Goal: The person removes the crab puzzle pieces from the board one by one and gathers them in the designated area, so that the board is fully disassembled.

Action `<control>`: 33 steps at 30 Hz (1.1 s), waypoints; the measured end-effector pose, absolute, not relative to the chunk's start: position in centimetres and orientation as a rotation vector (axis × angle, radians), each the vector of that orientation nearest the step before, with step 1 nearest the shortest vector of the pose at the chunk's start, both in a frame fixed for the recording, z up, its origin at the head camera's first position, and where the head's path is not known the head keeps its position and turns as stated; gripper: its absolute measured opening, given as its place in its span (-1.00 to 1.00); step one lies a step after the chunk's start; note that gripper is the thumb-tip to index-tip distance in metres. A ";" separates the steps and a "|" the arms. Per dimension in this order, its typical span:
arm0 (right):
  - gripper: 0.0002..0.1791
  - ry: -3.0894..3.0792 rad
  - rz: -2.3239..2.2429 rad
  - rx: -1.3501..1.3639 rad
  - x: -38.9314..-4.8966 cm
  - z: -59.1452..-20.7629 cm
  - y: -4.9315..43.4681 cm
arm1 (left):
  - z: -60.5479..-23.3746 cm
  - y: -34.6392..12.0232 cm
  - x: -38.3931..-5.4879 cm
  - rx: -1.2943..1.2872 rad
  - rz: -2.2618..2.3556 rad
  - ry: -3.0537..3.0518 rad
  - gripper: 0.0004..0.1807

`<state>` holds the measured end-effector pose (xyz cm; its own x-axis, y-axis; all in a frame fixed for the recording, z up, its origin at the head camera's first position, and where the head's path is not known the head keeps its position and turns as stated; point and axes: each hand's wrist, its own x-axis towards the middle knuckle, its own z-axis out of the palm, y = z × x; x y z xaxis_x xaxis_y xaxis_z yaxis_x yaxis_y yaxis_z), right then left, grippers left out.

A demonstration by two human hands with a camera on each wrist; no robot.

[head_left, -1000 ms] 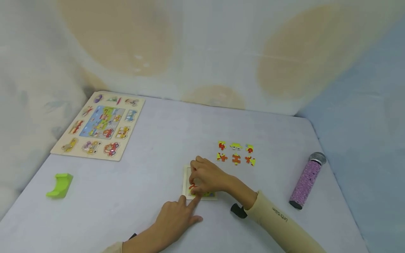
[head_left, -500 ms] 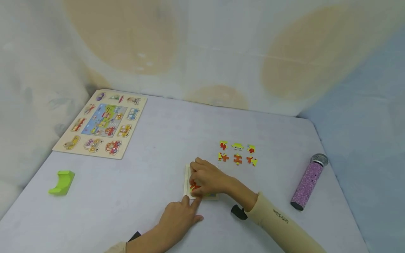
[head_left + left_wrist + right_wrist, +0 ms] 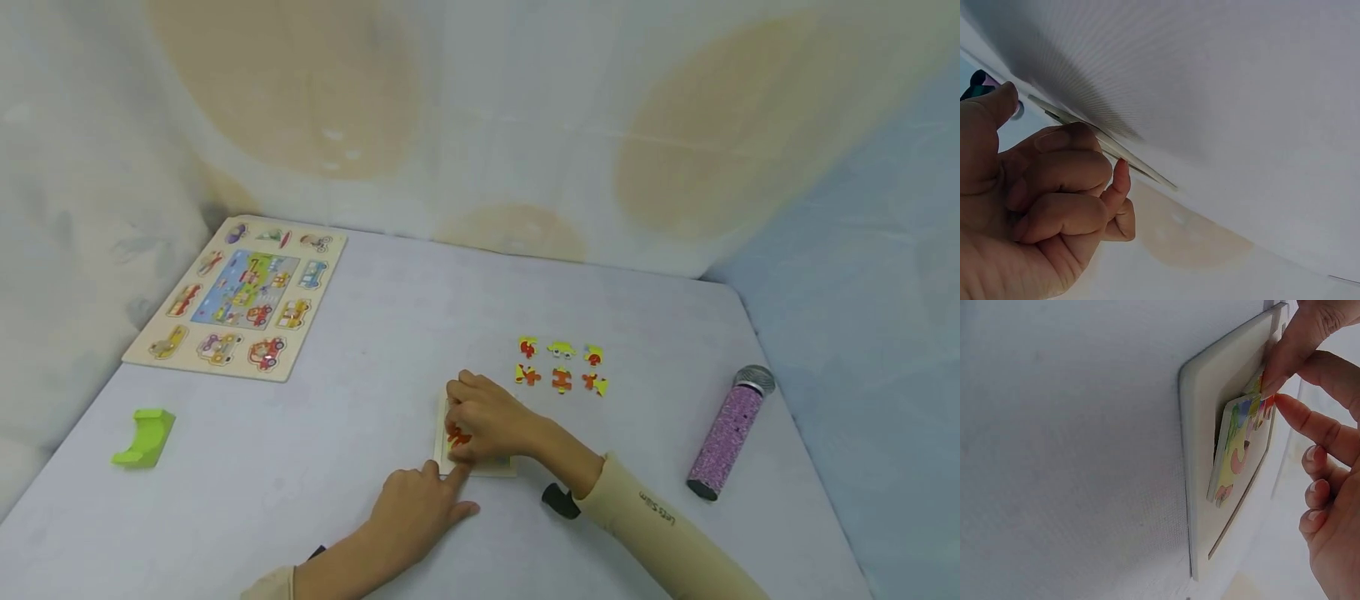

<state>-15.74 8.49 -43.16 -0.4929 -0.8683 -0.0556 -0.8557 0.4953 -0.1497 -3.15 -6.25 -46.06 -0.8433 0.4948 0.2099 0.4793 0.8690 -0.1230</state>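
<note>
A small wooden puzzle tray (image 3: 441, 440) lies under both hands in the head view. My right hand (image 3: 491, 419) pinches a colourful jigsaw piece (image 3: 1235, 450) between thumb and index finger, its other fingers bent and apart from the piece. That piece sits tilted in the tray recess in the right wrist view; the hand hides part of it. My left hand (image 3: 412, 510) touches the tray's near edge with an outstretched index finger, thumb held out. In the left wrist view, several fingers of the left hand (image 3: 1060, 194) are curled with nothing in them.
Several loose yellow and red jigsaw pieces (image 3: 561, 380) lie in two rows beyond the right hand. A large vehicle puzzle board (image 3: 243, 300) is at the back left, a lime-green curved block (image 3: 147, 438) at the left, and a glittery purple microphone (image 3: 726, 437) at the right.
My right hand shifts very slightly left over the tray, still pinching the piece. The left hand keeps its finger at the tray edge.
</note>
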 end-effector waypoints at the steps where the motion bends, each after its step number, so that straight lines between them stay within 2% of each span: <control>1: -0.70 2.609 -0.155 -1.508 -15.7 -43.2 8.5 | -46.1 -6.3 -3.2 -0.746 0.090 -2.807 -0.43; 12: -0.74 2.565 -0.224 -1.507 -15.8 -43.3 8.2 | -46.4 -6.2 -3.1 -0.768 -0.006 -2.877 -0.44; 27: -0.75 2.449 -0.642 -1.500 -16.6 -44.6 9.1 | -46.4 -6.3 -3.1 -0.809 0.040 -2.896 -0.39; 33: -0.78 2.555 -0.526 -1.561 -17.3 -44.0 8.9 | -46.4 -6.0 -3.2 -0.802 0.006 -2.923 -0.35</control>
<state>-17.28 8.95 -44.04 -0.4688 -0.8786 0.0916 -0.8433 0.4143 -0.3423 -3.24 -6.04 -46.35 -0.8542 0.5091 0.1058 0.5087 0.8603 -0.0329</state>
